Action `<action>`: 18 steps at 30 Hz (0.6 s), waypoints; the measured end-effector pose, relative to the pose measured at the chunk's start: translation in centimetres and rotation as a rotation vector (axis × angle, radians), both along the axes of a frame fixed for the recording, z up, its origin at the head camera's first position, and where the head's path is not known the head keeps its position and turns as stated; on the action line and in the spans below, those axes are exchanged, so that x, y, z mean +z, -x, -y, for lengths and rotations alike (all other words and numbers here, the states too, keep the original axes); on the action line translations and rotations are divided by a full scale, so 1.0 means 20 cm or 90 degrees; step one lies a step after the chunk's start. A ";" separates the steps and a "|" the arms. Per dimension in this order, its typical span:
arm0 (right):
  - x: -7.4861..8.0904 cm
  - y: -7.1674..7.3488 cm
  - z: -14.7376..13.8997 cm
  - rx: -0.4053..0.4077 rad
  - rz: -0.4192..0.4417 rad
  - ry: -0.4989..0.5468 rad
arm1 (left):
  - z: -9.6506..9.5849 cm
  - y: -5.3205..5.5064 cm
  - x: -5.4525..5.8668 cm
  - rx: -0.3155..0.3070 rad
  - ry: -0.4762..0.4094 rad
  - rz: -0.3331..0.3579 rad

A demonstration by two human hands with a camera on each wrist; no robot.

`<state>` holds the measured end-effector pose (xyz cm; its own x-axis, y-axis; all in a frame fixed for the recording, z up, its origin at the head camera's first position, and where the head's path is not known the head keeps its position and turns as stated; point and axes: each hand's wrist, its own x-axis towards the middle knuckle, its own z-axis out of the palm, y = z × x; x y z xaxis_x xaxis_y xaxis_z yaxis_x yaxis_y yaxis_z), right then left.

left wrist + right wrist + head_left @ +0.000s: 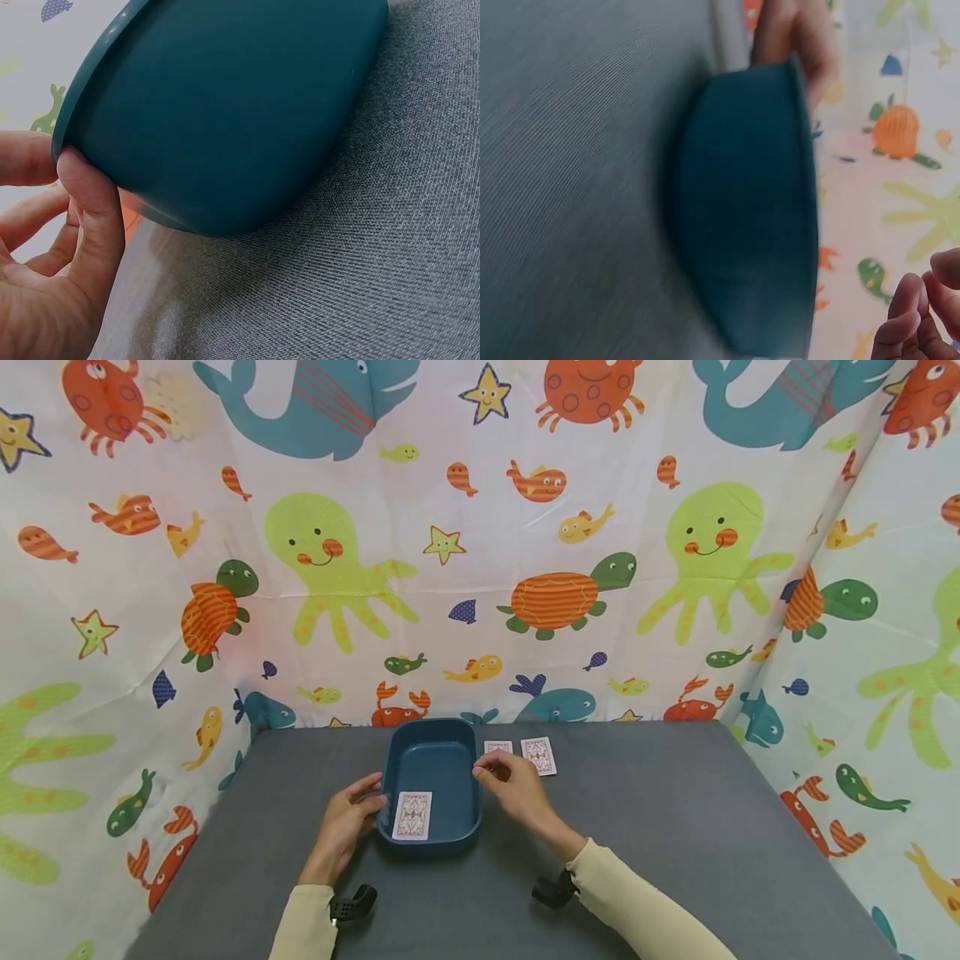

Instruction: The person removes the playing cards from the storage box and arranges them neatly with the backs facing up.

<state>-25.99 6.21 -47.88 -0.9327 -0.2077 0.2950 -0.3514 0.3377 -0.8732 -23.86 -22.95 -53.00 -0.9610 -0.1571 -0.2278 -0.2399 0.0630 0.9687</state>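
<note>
A dark blue plastic tub (pixel 467 837) stands on the table, with one playing card (pixel 412 816) lying back up in its near left part. My left hand (pixel 347 822) holds the tub's left side; in the left wrist view its thumb (pixel 94 217) and a finger pinch the rim. Over by the right rim is my right hand (pixel 517 789), fingers loosely bent. The right wrist view shows these fingertips (pixel 906 296) apart from the tub, with nothing visible between them. Just beyond that hand lie a playing card (pixel 498 746), partly hidden by it, and another playing card (pixel 539 756).
A grey cloth (pixel 660 843) covers the table. Behind and at both sides hangs a white curtain (pixel 450 585) printed with sea animals. Black bands with camera mounts (pixel 555 890) sit at both wrists.
</note>
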 end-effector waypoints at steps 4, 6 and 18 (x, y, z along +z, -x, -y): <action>0.03 -0.04 0.08 0.025 -0.013 0.027 | 0.00 0.00 0.00 0.000 0.005 0.003; 0.04 -0.06 0.11 0.043 -0.015 0.028 | 0.00 0.00 0.00 0.001 0.002 0.001; 0.06 -0.06 0.27 0.111 0.018 -0.035 | 0.00 0.00 -0.01 0.004 -0.013 -0.019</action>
